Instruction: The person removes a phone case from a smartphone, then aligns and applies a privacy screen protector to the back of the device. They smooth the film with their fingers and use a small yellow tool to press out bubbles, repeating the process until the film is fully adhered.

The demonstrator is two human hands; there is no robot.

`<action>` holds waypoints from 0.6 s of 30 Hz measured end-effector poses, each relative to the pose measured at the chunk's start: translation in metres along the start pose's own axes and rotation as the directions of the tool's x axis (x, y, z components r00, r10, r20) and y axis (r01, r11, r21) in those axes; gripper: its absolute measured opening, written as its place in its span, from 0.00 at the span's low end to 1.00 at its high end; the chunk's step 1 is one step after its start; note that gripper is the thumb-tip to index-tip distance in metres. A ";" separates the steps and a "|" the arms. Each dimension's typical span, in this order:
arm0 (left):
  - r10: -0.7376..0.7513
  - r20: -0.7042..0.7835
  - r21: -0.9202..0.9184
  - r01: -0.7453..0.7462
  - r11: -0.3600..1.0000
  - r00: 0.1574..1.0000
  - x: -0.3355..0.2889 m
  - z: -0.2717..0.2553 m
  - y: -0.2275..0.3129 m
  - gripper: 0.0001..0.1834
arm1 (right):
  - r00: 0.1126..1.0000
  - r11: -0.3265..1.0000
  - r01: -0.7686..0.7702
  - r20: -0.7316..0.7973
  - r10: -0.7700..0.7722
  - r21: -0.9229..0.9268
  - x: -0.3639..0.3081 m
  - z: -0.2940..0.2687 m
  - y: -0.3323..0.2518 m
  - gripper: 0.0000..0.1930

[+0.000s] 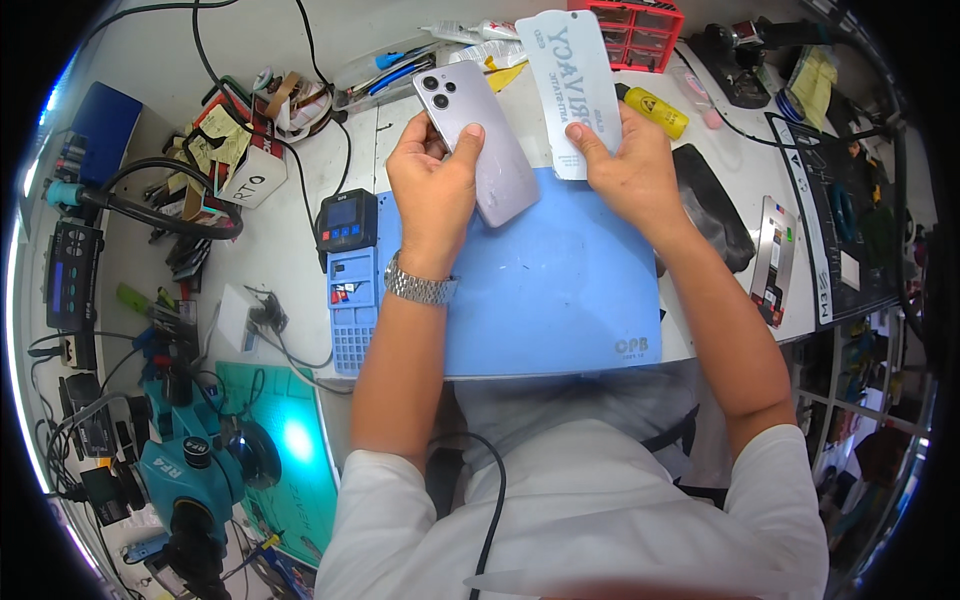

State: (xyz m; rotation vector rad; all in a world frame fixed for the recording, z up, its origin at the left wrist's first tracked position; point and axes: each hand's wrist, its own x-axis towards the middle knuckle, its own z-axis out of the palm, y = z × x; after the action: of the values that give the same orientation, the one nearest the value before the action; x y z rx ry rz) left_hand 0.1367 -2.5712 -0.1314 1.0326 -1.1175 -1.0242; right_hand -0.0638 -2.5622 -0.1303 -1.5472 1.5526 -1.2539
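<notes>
My left hand (437, 178) is closed on a pale lilac smartphone (488, 150), thumb on its back. The phone's back faces up, with its camera lenses at the upper left corner. My right hand (632, 170) grips the lower end of a white screen protector sheet (562, 80) with large print on it, thumb on top. Phone and sheet are held side by side, apart, above the far part of a blue work mat (560, 290). A metal-band watch (420, 282) circles my left wrist.
Left of the mat stand a small black device with a screen (347, 218) and a blue parts tray (352, 310). A teal microscope (190, 465) is at the lower left. A yellow bottle (655, 112), black pouch (712, 205) and red drawer box (638, 35) lie to the right and far side.
</notes>
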 end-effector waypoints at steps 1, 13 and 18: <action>-0.005 -0.015 -0.016 0.005 1.000 1.000 0.000 -0.001 -0.002 0.21 | 1.000 0.999 -0.006 0.020 0.007 -0.036 0.000 -0.001 0.000 0.19; -0.055 -0.100 -0.416 0.008 0.909 0.993 0.005 -0.001 -0.001 0.19 | 0.895 0.850 0.372 -0.100 -0.435 -0.374 -0.010 -0.003 -0.002 0.17; -0.011 -0.067 -0.461 -0.021 0.887 0.998 0.004 0.002 -0.003 0.19 | 0.981 0.986 0.081 0.162 -0.104 0.143 -0.015 0.009 0.002 0.13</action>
State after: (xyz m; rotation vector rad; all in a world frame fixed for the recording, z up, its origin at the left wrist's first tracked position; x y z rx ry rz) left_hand 0.1346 -2.5758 -0.1337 0.6716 -0.7641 -1.1708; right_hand -0.0547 -2.5495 -0.1387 -1.6088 1.2746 -1.2176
